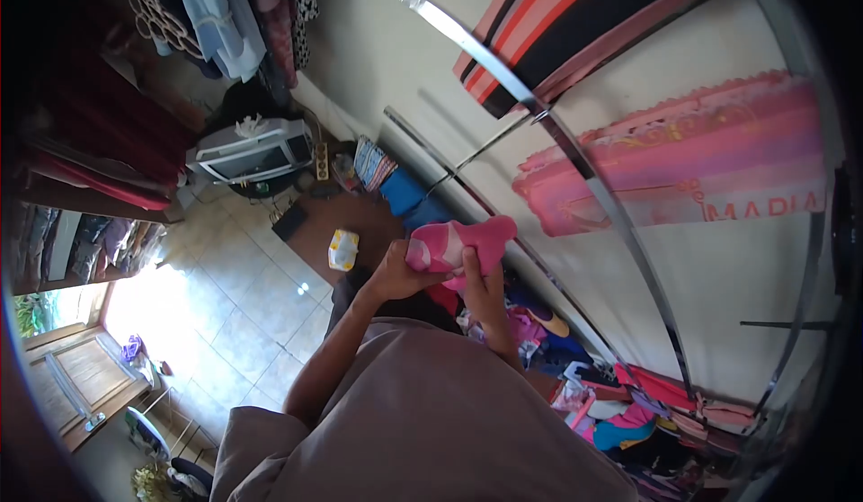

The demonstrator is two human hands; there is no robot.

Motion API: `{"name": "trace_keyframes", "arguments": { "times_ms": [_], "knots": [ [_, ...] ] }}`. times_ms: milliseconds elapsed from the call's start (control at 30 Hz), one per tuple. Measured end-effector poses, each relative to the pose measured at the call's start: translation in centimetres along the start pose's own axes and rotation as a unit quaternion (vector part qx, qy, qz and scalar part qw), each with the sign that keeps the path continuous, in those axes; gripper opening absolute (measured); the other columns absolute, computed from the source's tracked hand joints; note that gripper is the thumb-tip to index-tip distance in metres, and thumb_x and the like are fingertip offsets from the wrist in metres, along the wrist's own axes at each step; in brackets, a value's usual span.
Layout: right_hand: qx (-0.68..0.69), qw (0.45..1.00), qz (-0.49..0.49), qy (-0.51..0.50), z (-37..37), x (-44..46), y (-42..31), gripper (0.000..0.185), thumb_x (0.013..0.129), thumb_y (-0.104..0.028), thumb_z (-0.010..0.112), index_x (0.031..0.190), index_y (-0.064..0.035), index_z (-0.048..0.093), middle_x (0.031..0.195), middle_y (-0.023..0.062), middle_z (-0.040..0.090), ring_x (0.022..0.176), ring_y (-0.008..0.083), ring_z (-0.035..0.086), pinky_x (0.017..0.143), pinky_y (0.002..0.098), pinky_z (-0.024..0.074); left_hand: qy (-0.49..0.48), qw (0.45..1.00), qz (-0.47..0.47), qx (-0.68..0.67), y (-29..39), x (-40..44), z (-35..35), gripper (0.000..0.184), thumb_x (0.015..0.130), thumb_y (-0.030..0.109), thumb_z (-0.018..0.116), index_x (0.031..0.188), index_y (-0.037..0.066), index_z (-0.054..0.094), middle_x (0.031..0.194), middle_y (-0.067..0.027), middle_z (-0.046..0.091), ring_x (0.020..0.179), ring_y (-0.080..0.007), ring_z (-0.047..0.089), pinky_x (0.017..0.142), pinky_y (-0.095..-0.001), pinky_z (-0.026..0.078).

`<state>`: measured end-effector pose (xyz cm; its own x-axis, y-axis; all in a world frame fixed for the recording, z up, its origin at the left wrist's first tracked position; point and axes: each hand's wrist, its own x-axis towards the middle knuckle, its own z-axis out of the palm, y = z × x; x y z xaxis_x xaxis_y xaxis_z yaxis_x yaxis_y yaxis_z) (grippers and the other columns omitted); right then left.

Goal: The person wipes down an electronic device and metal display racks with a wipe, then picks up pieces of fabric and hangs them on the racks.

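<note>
Both of my hands hold a pink sock with paler pink patches point(490, 239) in front of my body. My left hand point(395, 275) grips its left end, the fingers closed around the cloth. My right hand point(482, 293) pinches it from below, with the thumb pressed on its face. Part of the sock is hidden behind my fingers, and I cannot tell whether a second one lies beneath it. Beyond my left hand, a small white and yellow packet point(342, 250) rests on a brown surface.
A metal rack point(598, 183) with a pink cloth point(670, 156) and a striped cloth point(575, 26) stands to the right. Piled clothes point(620, 417) lie at lower right. A television point(256, 153) stands ahead, and a wooden door point(90, 376) is at left.
</note>
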<state>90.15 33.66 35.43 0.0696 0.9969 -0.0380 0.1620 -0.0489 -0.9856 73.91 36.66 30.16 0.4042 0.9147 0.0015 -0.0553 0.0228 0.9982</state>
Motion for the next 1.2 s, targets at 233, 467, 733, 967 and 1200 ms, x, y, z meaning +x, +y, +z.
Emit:
{"name": "trace_keyframes", "arguments": {
  "times_ms": [233, 467, 733, 967, 1200],
  "knots": [
    [0.082, 0.989, -0.122, -0.023, -4.6, 3.0, -9.0, 0.029, 0.094, -0.015, 0.059, 0.118, -0.0005, 0.051, 0.107, 0.0051, 0.058, 0.099, 0.0127, 0.053, 0.087, 0.0282, 0.0421, 0.022, 0.996, 0.063, 0.051, 12.3, 3.9, -0.3, 0.042, 0.072, 0.016, 0.081, 0.107, 0.001, 0.063, 0.094, -0.0088, 0.069, 0.085, -0.0128, 0.064, 0.077, -0.0294, 0.051],
    [0.097, 0.974, -0.199, -0.045, -9.1, 3.2, -13.1, 0.037, 0.088, -0.012, 0.067, 0.119, -0.0009, 0.050, 0.109, 0.0061, 0.058, 0.097, 0.0127, 0.055, 0.085, 0.0287, 0.0443, 0.018, 0.995, 0.081, 0.050, 17.6, 6.6, 1.3, 0.041, 0.076, 0.007, 0.078, 0.112, -0.002, 0.061, 0.100, -0.0077, 0.068, 0.090, -0.0121, 0.063, 0.083, -0.0282, 0.051],
    [0.039, 0.959, -0.281, -0.011, -12.4, 3.0, -16.6, 0.043, 0.082, -0.009, 0.072, 0.116, 0.0011, 0.049, 0.102, 0.0074, 0.061, 0.095, 0.0131, 0.058, 0.083, 0.0289, 0.0463, -0.011, 0.977, 0.202, 0.065, 23.4, 8.5, 3.5, 0.049, 0.077, 0.003, 0.075, 0.121, -0.003, 0.054, 0.105, -0.0061, 0.065, 0.097, -0.0119, 0.059, 0.089, -0.0291, 0.048],
    [0.059, 0.953, -0.297, 0.025, -14.4, 1.4, -18.8, 0.053, 0.079, -0.012, 0.076, 0.120, 0.0022, 0.046, 0.108, 0.0104, 0.060, 0.097, 0.0174, 0.060, 0.083, 0.0324, 0.0485, -0.063, 0.968, 0.242, 0.004, 25.9, 9.8, 5.9, 0.059, 0.078, -0.004, 0.073, 0.130, 0.001, 0.044, 0.119, -0.0066, 0.057, 0.111, -0.0135, 0.052, 0.096, -0.0303, 0.043],
    [0.053, 0.952, -0.291, 0.079, -16.6, -0.4, -19.8, 0.054, 0.080, -0.015, 0.076, 0.122, 0.0027, 0.046, 0.112, 0.0109, 0.060, 0.101, 0.0175, 0.059, 0.088, 0.0327, 0.0471, -0.118, 0.951, 0.278, -0.058, 27.2, 10.5, 9.2, 0.060, 0.080, -0.005, 0.070, 0.132, 0.002, 0.041, 0.120, -0.0070, 0.055, 0.112, -0.0157, 0.052, 0.100, -0.0317, 0.040]
  ]
}}
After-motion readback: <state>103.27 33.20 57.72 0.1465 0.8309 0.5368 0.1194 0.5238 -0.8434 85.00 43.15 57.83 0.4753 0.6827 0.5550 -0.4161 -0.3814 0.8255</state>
